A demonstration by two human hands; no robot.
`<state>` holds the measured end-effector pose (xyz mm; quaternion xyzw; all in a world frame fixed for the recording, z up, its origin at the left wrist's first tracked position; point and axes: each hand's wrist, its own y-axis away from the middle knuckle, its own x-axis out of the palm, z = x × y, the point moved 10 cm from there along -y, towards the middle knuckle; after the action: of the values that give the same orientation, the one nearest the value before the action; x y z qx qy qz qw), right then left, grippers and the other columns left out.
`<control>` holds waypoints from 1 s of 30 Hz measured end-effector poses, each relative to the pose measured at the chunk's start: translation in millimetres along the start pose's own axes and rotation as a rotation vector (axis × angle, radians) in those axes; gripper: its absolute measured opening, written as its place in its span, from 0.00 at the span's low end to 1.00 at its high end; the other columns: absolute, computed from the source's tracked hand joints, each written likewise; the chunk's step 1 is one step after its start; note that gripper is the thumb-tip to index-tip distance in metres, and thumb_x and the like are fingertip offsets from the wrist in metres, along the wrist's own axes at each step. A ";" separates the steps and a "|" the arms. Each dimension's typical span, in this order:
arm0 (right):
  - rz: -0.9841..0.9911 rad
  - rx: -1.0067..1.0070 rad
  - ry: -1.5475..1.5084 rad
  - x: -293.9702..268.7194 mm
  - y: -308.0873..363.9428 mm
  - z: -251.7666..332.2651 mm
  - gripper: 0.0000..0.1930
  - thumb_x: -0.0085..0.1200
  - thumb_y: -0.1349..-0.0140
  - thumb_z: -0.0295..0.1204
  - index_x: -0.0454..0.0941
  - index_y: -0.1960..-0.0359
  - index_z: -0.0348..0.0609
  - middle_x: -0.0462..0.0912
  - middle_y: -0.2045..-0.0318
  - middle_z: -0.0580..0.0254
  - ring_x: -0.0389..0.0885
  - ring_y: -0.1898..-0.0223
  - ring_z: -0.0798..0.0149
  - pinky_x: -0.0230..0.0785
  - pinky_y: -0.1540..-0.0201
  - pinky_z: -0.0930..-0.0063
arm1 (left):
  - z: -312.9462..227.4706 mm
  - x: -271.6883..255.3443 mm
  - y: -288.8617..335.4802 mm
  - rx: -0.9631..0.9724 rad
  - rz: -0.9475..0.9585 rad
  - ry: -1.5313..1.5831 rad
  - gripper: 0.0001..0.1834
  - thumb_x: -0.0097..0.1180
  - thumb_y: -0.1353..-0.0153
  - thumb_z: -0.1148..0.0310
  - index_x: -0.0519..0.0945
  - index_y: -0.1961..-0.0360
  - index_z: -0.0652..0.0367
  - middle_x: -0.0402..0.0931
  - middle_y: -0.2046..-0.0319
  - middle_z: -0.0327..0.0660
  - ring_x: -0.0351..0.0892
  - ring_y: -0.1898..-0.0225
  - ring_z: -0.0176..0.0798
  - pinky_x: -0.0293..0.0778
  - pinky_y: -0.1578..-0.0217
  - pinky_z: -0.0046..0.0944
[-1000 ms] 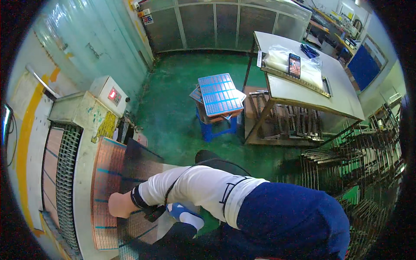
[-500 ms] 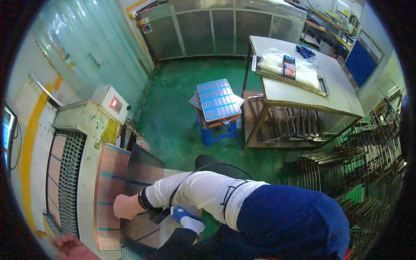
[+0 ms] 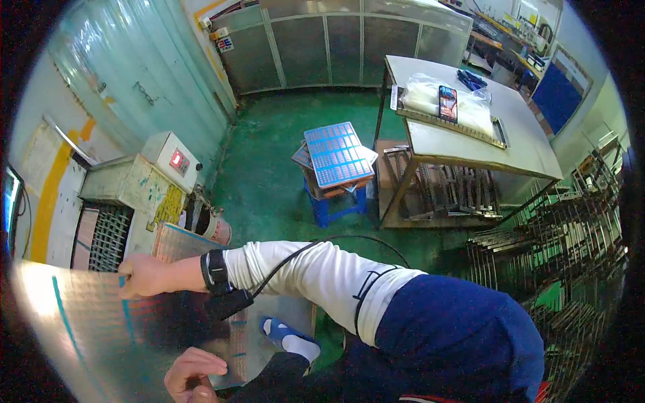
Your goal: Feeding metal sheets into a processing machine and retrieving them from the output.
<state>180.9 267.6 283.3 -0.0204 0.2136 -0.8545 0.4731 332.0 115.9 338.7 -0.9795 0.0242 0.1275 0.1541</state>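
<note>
My right hand (image 3: 146, 276), at the end of a white-sleeved arm, grips the upper right corner of a thin copper-coloured panel (image 3: 94, 302) with blue strips. The panel is tilted and shines brightly at its far left. Near the lower edge my left hand (image 3: 195, 374) is in front of the panel, its fingers curved and apart with nothing visible in them. Another copper panel (image 3: 178, 240) leans beyond my right wrist, partly hidden by it. Left of it, the machine's slot with a metal mesh conveyor (image 3: 111, 230) holds a piece of similar panel.
A control box (image 3: 172, 161) with a red display sits on the machine, near a bucket (image 3: 218, 230). Patterned panels (image 3: 334, 153) are stacked on a blue stool (image 3: 339, 208). A table (image 3: 524, 144) carries a phone and plastic-wrapped material. Metal racks (image 3: 557, 242) crowd the right. A cable runs along my arm.
My right hand has moved up and left and now holds a panel raised across the front of the machine. My left hand has shifted right from the lower left.
</note>
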 end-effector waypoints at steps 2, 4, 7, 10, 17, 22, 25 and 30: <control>-0.038 0.079 -0.323 6.8 -5.5 -12.6 0.11 0.62 0.48 0.37 0.82 0.72 0.41 0.80 0.76 0.62 0.78 0.73 0.64 0.67 0.73 0.63 | 2.0 -1.6 -1.2 0.033 -0.012 0.010 0.22 0.49 0.33 0.55 0.77 0.60 0.69 0.77 0.65 0.46 0.75 0.66 0.40 0.69 0.65 0.34; -0.229 0.243 -0.541 15.9 -10.0 -32.9 0.09 0.62 0.45 0.32 0.81 0.65 0.42 0.81 0.70 0.64 0.76 0.71 0.68 0.67 0.74 0.67 | 2.9 2.1 -2.4 0.063 0.019 -0.039 0.23 0.49 0.33 0.54 0.77 0.60 0.69 0.77 0.64 0.47 0.75 0.67 0.40 0.69 0.67 0.34; 0.142 0.418 -0.834 72.1 -6.8 -47.2 0.17 0.64 0.49 0.28 0.78 0.58 0.36 0.81 0.65 0.54 0.80 0.65 0.60 0.74 0.69 0.65 | 12.0 4.8 -2.5 -0.065 0.080 -0.115 0.24 0.49 0.33 0.53 0.77 0.60 0.69 0.77 0.64 0.47 0.75 0.67 0.40 0.69 0.67 0.34; 0.483 0.412 -0.857 101.2 27.4 -44.7 0.16 0.63 0.53 0.24 0.78 0.61 0.33 0.81 0.69 0.51 0.81 0.65 0.57 0.76 0.68 0.63 | 3.3 5.3 -6.3 0.046 0.074 -0.121 0.24 0.49 0.33 0.52 0.76 0.60 0.68 0.77 0.64 0.46 0.74 0.68 0.39 0.68 0.67 0.34; 0.441 0.264 -0.680 93.2 49.4 -56.2 0.14 0.62 0.45 0.36 0.80 0.66 0.35 0.80 0.69 0.59 0.80 0.71 0.65 0.72 0.70 0.69 | 30.6 -0.5 -2.7 -0.103 0.175 -0.040 0.16 0.64 0.47 0.68 0.81 0.57 0.61 0.81 0.60 0.42 0.79 0.58 0.45 0.72 0.55 0.41; 0.378 0.707 -1.040 131.5 53.1 -91.2 0.16 0.61 0.43 0.28 0.77 0.56 0.32 0.81 0.59 0.54 0.80 0.60 0.59 0.79 0.63 0.65 | 19.8 -10.7 -4.6 -0.025 0.117 -0.105 0.15 0.64 0.46 0.69 0.80 0.57 0.62 0.79 0.60 0.45 0.78 0.58 0.47 0.72 0.55 0.41; 0.377 0.712 -1.049 144.1 51.6 -96.9 0.15 0.59 0.41 0.26 0.76 0.53 0.37 0.81 0.58 0.56 0.80 0.59 0.58 0.78 0.61 0.65 | 17.9 -8.8 -8.2 -0.007 0.114 -0.047 0.16 0.63 0.44 0.68 0.80 0.56 0.63 0.79 0.59 0.46 0.78 0.57 0.48 0.71 0.55 0.43; 0.258 0.748 -1.127 164.9 30.6 -107.8 0.10 0.58 0.41 0.25 0.75 0.58 0.39 0.81 0.63 0.56 0.81 0.69 0.59 0.79 0.63 0.62 | 15.1 -13.7 -6.3 0.038 0.104 0.017 0.16 0.63 0.44 0.70 0.79 0.55 0.63 0.78 0.60 0.47 0.78 0.58 0.48 0.72 0.56 0.42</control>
<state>88.9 156.0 146.0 -0.2712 -0.3737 -0.6666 0.5852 315.6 126.7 330.2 -0.9749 0.0786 0.1266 0.1655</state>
